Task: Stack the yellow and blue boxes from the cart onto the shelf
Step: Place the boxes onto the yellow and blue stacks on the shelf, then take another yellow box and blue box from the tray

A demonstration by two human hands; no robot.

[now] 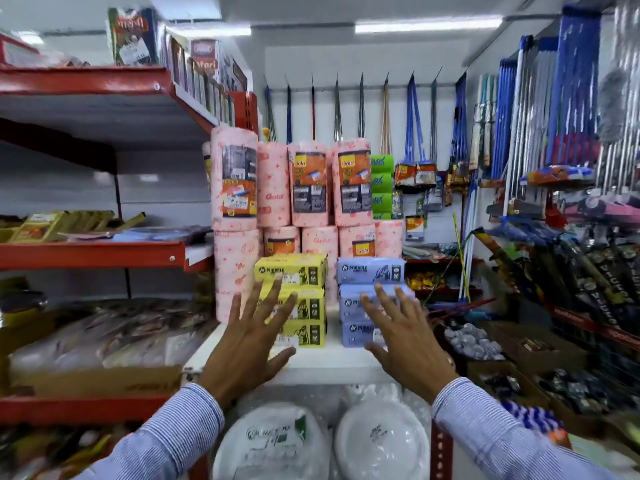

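Three yellow boxes [298,271] stand stacked on the white shelf [325,362], and right of them three blue boxes [372,270] form a second stack. My left hand [252,337] is spread open in front of the yellow stack, its fingertips overlapping the upper two boxes. In front of the lower blue boxes, my right hand [401,337] is also open with fingers apart. Neither hand holds anything. Both sleeves are striped light blue. The cart is out of view.
Pink paper rolls [308,188] stand in two tiers behind the stacks. Packs of white plates [273,441] sit below the shelf. Red shelves with goods [93,254] run along the left. Mops and brooms [540,133] hang at the right, above crates of small goods [474,341].
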